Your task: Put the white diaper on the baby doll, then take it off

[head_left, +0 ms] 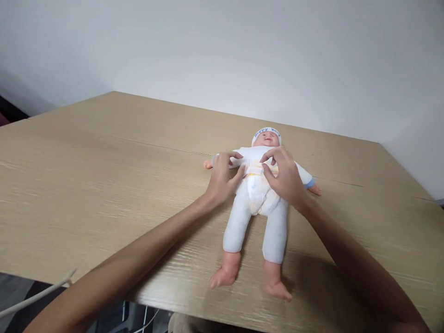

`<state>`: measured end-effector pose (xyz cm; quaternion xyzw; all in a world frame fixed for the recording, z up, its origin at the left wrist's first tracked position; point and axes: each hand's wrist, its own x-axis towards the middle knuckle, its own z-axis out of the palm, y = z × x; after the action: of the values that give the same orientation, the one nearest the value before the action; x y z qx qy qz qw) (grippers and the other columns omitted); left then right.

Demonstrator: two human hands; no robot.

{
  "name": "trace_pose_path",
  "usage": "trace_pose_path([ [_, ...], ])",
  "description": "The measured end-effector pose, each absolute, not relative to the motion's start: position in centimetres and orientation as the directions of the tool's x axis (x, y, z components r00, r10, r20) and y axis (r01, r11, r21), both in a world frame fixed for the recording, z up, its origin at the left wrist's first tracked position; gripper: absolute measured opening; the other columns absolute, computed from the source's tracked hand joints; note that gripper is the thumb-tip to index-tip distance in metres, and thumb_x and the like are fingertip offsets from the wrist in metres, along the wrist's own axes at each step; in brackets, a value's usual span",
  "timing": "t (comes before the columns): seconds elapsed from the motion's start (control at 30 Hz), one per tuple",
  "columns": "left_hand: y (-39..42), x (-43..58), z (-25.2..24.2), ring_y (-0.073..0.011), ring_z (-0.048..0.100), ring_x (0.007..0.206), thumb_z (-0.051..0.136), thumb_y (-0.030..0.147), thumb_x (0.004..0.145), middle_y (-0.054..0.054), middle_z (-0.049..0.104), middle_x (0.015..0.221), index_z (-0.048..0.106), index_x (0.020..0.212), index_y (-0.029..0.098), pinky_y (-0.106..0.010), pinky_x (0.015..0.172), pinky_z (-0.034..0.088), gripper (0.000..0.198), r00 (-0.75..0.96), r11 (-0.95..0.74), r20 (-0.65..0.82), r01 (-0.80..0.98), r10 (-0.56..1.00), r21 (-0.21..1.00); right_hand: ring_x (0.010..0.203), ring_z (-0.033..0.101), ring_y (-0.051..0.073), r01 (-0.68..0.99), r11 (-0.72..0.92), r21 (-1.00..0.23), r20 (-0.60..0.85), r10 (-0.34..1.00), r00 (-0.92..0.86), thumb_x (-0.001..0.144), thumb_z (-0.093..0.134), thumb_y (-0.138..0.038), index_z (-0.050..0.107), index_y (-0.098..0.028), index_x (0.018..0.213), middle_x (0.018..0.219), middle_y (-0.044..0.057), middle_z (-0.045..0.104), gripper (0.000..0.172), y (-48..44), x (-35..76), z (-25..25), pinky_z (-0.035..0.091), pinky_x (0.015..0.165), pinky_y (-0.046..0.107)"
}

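Note:
A baby doll in a white suit with blue cuffs lies on its back on the table, its feet toward me. On its head sits a white cap with blue lettering. Around its hips and belly is a white diaper with yellow-orange marks at the waist. At one side of the waist is my left hand, its thumb and forefinger apart with nothing between them. My right hand is over the other side, thumb and forefinger tips close together at the diaper's front; what lies between them is small and partly hidden.
The wide wooden table has a thin seam running across it. A pale wall rises behind its far edge. At the lower left, a white cable hangs by the near edge.

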<state>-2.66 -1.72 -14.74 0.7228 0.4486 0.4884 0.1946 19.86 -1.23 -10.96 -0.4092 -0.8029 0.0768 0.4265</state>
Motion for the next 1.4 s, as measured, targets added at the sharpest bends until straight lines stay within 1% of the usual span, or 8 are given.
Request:
trace_pose_path([
  [0.17,-7.0,-3.8,-13.3,-0.0254,0.066,0.099,0.059,0.039,0.110,-0.004,0.079,0.107,0.069,0.109,0.027,-0.044,0.096,0.048,0.016,0.621,-0.690,0.400,0.337,0.675,0.641,0.112,0.073,0.033,0.471,0.746,-0.471,0.532,0.666,-0.523,0.105,0.064,-0.026,0.071,-0.036,0.113,0.115,0.008,0.077,0.014,-10.1,21.0,-11.1,0.063,0.100,0.054],
  [0.27,-8.7,-4.7,-13.4,-0.0245,0.063,0.095,0.058,0.039,0.113,-0.001,0.080,0.098,0.070,0.101,0.026,-0.045,0.096,0.041,0.021,0.742,-0.759,0.329,0.357,0.585,0.544,0.102,0.076,0.028,0.402,0.766,-0.502,0.386,0.614,-0.688,0.106,0.064,-0.023,0.072,-0.032,0.116,0.112,0.007,0.079,0.015,-13.7,22.1,-12.6,0.066,0.090,0.045],
  [0.43,-8.7,-5.2,-14.1,-0.0242,0.061,0.093,0.061,0.045,0.111,0.001,0.076,0.091,0.067,0.100,0.025,-0.043,0.095,0.038,0.024,0.638,-0.643,0.243,0.525,0.731,0.557,0.078,0.071,0.021,0.592,0.558,-0.582,0.248,0.815,-0.524,0.109,0.062,-0.030,0.068,-0.026,0.100,0.088,0.003,0.075,0.011,-13.8,23.7,-14.4,0.058,0.073,0.037],
  [0.6,-8.0,-3.8,-14.6,-0.0209,0.059,0.079,0.068,0.060,0.107,0.002,0.069,0.083,0.056,0.091,0.023,-0.041,0.093,0.040,0.042,0.509,-0.504,0.179,0.625,0.842,0.596,0.057,0.059,0.016,0.765,0.361,-0.534,0.305,0.926,-0.224,0.108,0.064,-0.033,0.067,-0.021,0.112,0.068,-0.004,0.063,0.013,-13.2,22.5,-14.7,0.045,0.060,0.030],
  [0.87,-8.1,-3.1,-14.7,-0.0230,0.056,0.083,0.057,0.043,0.111,-0.001,0.064,0.078,0.053,0.079,0.022,-0.041,0.090,0.039,0.038,0.542,-0.585,0.246,0.646,0.804,0.490,0.094,0.074,0.027,0.840,0.413,-0.353,0.381,0.883,-0.274,0.104,0.068,-0.024,0.071,-0.021,0.118,0.116,0.011,0.073,0.015,-14.6,20.6,-17.0,0.061,0.082,0.039],
  [1.1,-8.1,-3.7,-14.8,-0.0279,0.063,0.114,0.059,0.040,0.111,-0.011,0.071,0.126,0.066,0.102,0.020,-0.043,0.102,0.045,0.023,0.551,-0.648,0.363,0.515,0.752,0.561,0.128,0.071,0.035,0.777,0.459,-0.432,0.390,0.871,-0.298,0.101,0.069,-0.022,0.069,-0.022,0.132,0.147,0.017,0.067,0.031,-14.9,20.9,-16.9,0.061,0.107,0.050],
  [1.23,-7.9,-3.6,-14.5,-0.0263,0.061,0.107,0.060,0.036,0.110,-0.008,0.070,0.115,0.062,0.095,0.021,-0.041,0.099,0.045,0.021,0.567,-0.632,0.334,0.482,0.753,0.606,0.132,0.070,0.036,0.742,0.469,-0.479,0.356,0.877,-0.324,0.098,0.071,-0.023,0.066,-0.021,0.135,0.148,0.018,0.070,0.038,-14.8,20.7,-16.5,0.058,0.110,0.052],
  [1.4,-7.5,-3.4,-14.3,-0.0233,0.051,0.088,0.061,0.040,0.104,-0.002,0.058,0.084,0.051,0.082,0.023,-0.039,0.087,0.042,0.030,0.551,-0.586,0.291,0.492,0.782,0.644,0.110,0.075,0.034,0.742,0.351,-0.572,0.231,0.936,-0.264,0.095,0.074,-0.026,0.062,-0.020,0.128,0.119,0.014,0.079,0.036,-14.3,20.6,-16.1,0.057,0.097,0.048],
])
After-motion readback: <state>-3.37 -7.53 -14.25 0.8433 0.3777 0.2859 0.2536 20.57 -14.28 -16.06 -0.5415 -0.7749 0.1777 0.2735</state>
